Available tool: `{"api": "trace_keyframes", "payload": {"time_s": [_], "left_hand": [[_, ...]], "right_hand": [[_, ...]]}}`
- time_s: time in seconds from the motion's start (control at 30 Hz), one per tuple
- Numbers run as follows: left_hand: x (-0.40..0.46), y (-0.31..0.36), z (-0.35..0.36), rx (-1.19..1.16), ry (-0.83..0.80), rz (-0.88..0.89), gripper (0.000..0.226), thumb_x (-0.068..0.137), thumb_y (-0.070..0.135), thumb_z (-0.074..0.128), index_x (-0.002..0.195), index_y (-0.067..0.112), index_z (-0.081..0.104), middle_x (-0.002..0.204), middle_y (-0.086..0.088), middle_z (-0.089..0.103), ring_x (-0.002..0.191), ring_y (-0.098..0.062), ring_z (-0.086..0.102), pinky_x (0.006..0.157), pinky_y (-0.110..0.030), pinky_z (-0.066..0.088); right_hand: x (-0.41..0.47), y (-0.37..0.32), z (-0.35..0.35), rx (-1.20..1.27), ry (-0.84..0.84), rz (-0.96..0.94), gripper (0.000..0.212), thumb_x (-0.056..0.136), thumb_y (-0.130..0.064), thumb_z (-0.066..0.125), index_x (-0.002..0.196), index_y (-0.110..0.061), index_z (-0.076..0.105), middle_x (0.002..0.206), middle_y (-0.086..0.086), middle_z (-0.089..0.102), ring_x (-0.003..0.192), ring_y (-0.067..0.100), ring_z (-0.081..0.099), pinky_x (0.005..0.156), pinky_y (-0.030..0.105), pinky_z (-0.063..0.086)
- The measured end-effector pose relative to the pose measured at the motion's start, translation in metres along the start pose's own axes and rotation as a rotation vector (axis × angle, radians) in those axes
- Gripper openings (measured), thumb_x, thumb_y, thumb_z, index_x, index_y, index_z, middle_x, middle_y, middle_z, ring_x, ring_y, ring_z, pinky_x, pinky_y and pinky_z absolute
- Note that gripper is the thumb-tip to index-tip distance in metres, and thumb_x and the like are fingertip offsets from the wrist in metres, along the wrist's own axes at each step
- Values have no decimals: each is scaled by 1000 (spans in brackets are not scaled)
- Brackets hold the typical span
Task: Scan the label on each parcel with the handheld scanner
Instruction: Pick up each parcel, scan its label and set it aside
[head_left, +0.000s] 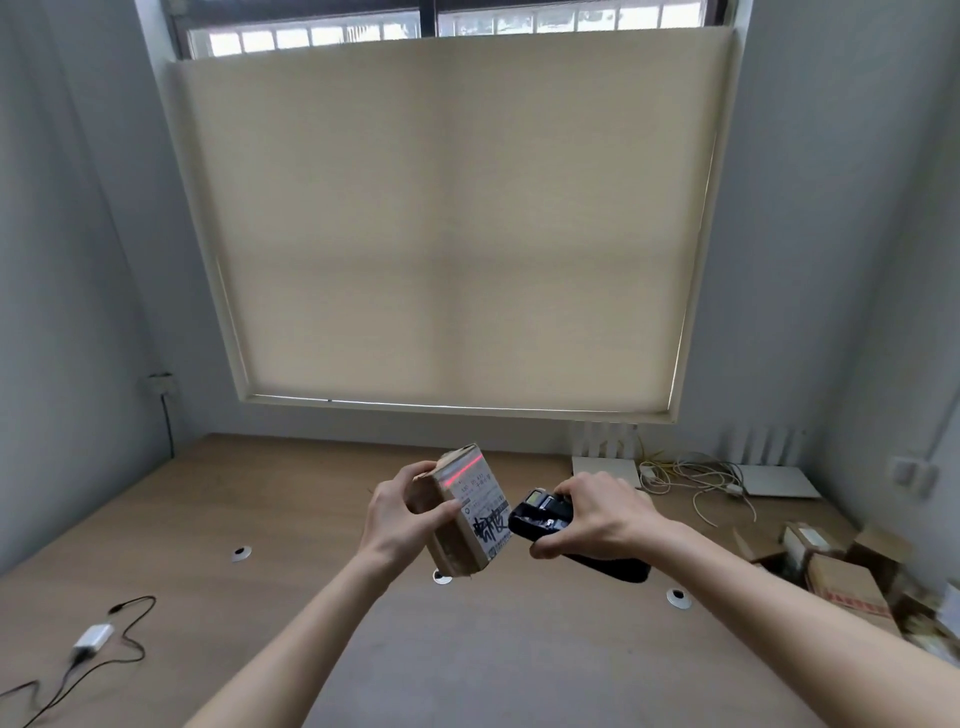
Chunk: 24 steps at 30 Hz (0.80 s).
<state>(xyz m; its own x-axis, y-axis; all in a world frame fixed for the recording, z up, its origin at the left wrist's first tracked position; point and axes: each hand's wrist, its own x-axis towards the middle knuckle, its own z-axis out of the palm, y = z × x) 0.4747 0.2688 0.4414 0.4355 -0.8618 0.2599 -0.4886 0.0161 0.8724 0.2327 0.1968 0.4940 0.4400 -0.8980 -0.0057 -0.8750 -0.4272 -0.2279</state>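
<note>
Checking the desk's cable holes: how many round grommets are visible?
3: one left, one partly behind the held parcel, one right below the scanner. Others may be hidden.

left of the left hand (397, 512): bare tabletop (291, 499), only a charger and cable (93, 640) near the front edge. right of the right hand (597, 512): stacked cartons (841, 577) block the way. behind it, tangled cables (691, 475) and routers (605, 467) at the wall.

Label (478, 499) print too small; boxes (852, 582) cut off at right edge
</note>
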Motion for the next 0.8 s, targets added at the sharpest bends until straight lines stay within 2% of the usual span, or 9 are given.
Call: {"api": "trace_keyframes", "payload": {"time_s": [0.17,0.47,0.67,0.8], "left_hand": [[-1,-1,0,16,6,0,56,73,31,88,125,31,65,114,-3,67,111,-20,63,98,-40,52],[-7,-5,-9,6,28,-25,56,74,33,88,125,35,64,117,-7,65,109,-21,63,100,-42,51],[-18,-17,-28,-13,65,-70,53,75,35,86,123,36,62,121,-6,61,110,-20,60,94,-38,52],[-33,-38,-61,-151,136,-183,60,69,42,83,123,35,56,128,-7,57,117,-25,58,98,-49,53]], "right_hand": [[-2,-2,-1,-12,10,-13,59,62,-70,80,103,-28,74,95,-3,74,92,23,67,72,30,49],[-1,-13,1,-18,19,-36,59,61,-70,80,101,-28,74,91,-4,72,89,23,65,66,29,41],[7,-27,15,76,-54,-53,62,54,-69,81,102,-30,73,94,-8,74,92,19,69,78,31,57],[18,-60,40,293,-124,-98,55,58,-69,80,94,-30,68,87,-12,73,84,12,70,74,30,56]]}}
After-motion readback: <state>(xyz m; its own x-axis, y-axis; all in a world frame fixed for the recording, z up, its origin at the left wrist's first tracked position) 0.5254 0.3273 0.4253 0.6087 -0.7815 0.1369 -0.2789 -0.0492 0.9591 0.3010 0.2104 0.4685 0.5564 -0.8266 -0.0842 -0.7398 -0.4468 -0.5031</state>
